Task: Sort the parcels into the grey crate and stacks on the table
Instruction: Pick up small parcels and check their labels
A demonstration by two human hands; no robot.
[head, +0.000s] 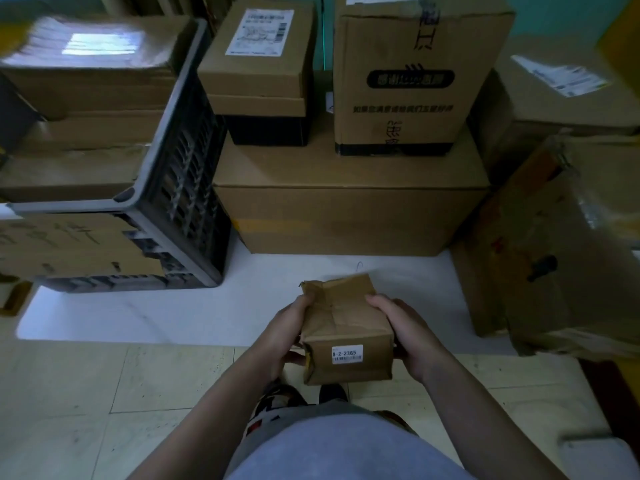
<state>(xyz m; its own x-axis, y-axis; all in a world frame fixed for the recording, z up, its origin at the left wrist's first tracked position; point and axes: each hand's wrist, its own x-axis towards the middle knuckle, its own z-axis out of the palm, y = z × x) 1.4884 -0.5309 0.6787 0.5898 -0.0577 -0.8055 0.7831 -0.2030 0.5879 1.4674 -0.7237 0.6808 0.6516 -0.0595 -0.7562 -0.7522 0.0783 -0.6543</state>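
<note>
A small crumpled brown parcel (343,330) with a white label reading 9-2-2365 is held over the near edge of the white table (138,317). My left hand (285,336) grips its left side and my right hand (405,330) grips its right side. The grey crate (187,161) stands at the left of the table, packed with flat cardboard parcels. A wide flat box (349,209) lies in the middle of the table. On it stand a stack of small boxes (258,67) and a tall printed carton (412,81).
A battered cardboard box (554,251) leans at the right of the table. More boxes (561,95) with a white label sit behind it. A brown parcel (69,247) rests against the crate's front. Tiled floor and my feet lie below.
</note>
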